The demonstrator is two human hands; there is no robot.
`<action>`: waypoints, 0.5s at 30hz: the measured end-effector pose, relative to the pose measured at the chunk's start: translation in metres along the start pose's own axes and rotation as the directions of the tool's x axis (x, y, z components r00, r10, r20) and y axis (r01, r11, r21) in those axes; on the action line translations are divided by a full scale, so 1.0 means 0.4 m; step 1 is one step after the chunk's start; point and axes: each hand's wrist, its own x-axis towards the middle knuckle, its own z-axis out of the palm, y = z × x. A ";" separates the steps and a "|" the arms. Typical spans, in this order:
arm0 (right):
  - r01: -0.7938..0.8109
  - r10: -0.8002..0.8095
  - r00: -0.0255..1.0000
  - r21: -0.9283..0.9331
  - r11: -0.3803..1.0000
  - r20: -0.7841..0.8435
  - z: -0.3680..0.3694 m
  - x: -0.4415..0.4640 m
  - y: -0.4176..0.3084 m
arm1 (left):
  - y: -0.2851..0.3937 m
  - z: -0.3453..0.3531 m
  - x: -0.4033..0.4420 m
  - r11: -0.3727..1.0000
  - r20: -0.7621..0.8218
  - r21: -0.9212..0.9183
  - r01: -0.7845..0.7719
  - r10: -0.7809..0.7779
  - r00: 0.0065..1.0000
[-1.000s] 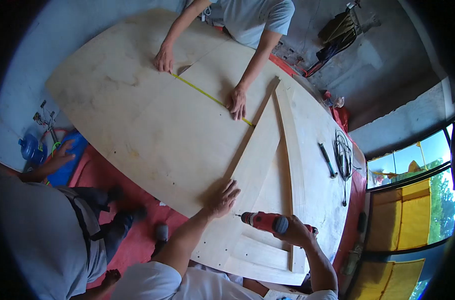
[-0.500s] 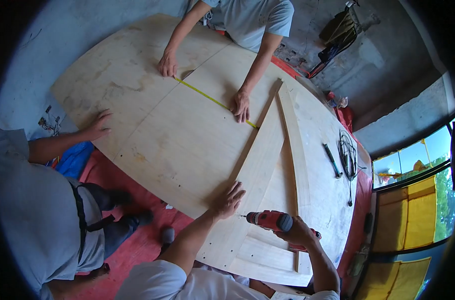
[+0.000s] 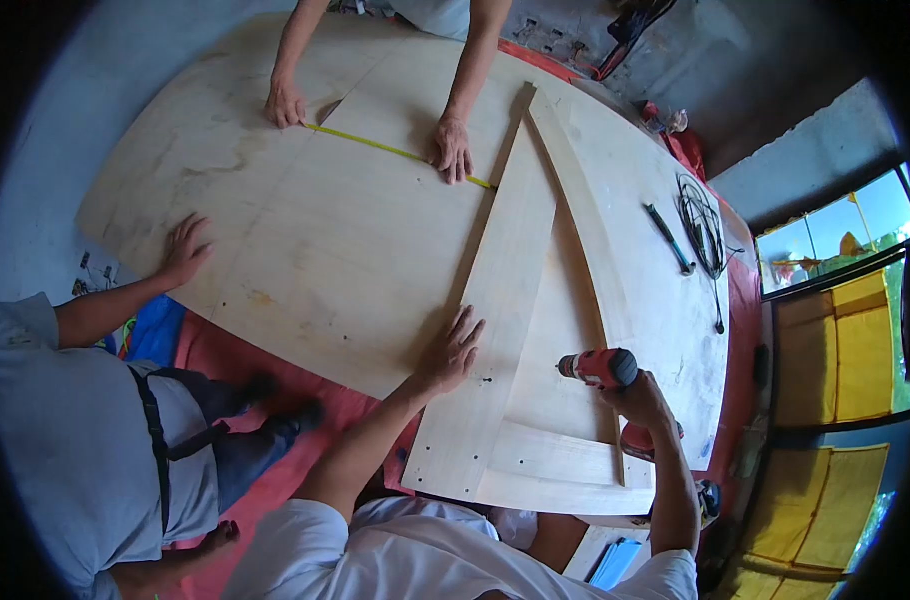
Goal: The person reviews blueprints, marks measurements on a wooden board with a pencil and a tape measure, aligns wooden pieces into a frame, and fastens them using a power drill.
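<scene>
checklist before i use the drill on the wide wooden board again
1. Left hand resting on the wide board: ok
2. Cordless drill gripped in right hand: ok
3. Drill lined up with the dark spot near the left hand: not ok, its nose is off to the right
4. Dark spot is a fully sunk screw: cannot tell, too small
5. Measuring tape lying off the dark spot: ok, it is farther up, under the co-worker's hands
6. Hammer apart from the drill: ok
</scene>
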 end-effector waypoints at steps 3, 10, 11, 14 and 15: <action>0.092 -0.093 0.995 0.010 0.996 0.046 0.015 0.034 0.025 | 0.002 -0.018 0.013 0.989 -0.034 -0.140 0.038 -0.043 0.998; 0.046 -0.045 0.997 -0.005 0.999 0.066 0.022 0.052 0.012 | -0.094 -0.019 0.184 0.853 -0.279 -0.508 0.117 -0.292 0.915; 0.027 -0.028 0.997 0.012 1.000 0.072 0.021 0.055 0.015 | -0.111 -0.029 0.213 0.804 -0.274 -0.580 0.134 -0.347 0.897; -0.003 -0.002 0.998 0.070 0.998 0.070 0.025 0.060 0.032 | -0.161 -0.039 0.283 0.712 -0.254 -0.691 0.128 -0.404 0.879; -0.008 0.002 0.998 0.091 0.996 0.066 0.027 0.058 0.039 | -0.176 -0.038 0.297 0.694 -0.270 -0.714 0.093 -0.396 0.878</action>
